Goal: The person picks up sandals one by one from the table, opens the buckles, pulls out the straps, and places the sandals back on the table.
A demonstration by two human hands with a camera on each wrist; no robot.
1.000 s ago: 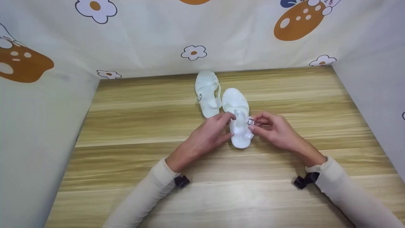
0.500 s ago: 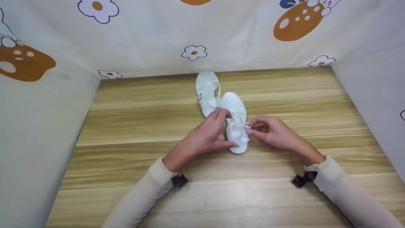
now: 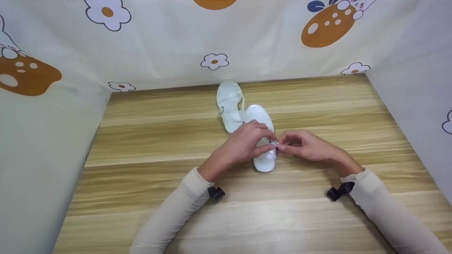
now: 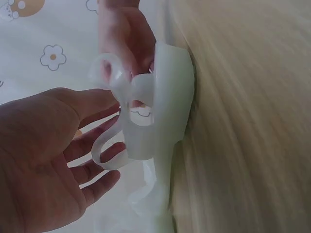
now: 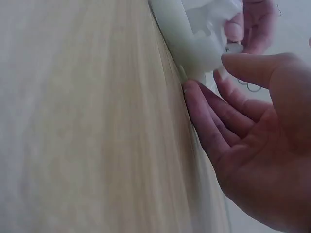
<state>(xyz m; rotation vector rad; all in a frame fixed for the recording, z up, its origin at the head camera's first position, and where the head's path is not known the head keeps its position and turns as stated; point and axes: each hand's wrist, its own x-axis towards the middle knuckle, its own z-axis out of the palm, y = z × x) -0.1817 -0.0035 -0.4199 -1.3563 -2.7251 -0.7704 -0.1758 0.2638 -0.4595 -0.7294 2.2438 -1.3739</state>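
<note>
A white jelly sandal (image 3: pixel 259 113) lies sole down on the wooden floor, toe pointing away. My left hand (image 3: pixel 245 143) reaches over it from the left and pinches its ankle strap (image 4: pixel 111 136) between thumb and fingertips; the strap curves in a loop in the left wrist view. At the sandal's right side my right hand (image 3: pixel 307 146) pinches the small buckle, which the fingertips mostly hide. In the right wrist view the right thumb (image 5: pixel 252 69) sits close to the strap, with fingers along the sole's edge. A matching sandal (image 3: pixel 229 91) lies just behind, to the left.
The wood-grain surface (image 3: pixel 159 141) reaches to a pale fabric wall (image 3: pixel 169 42) printed with flowers and orange shapes at the back. Plain pale side walls (image 3: pixel 46 158) stand left and right. Black wrist mounts (image 3: pixel 216 193) sit at both sleeve cuffs.
The held sandal has shifted slightly toward me. My left hand has moved right across the sandal, bringing the strap to the buckle. My right hand stays at the buckle.
</note>
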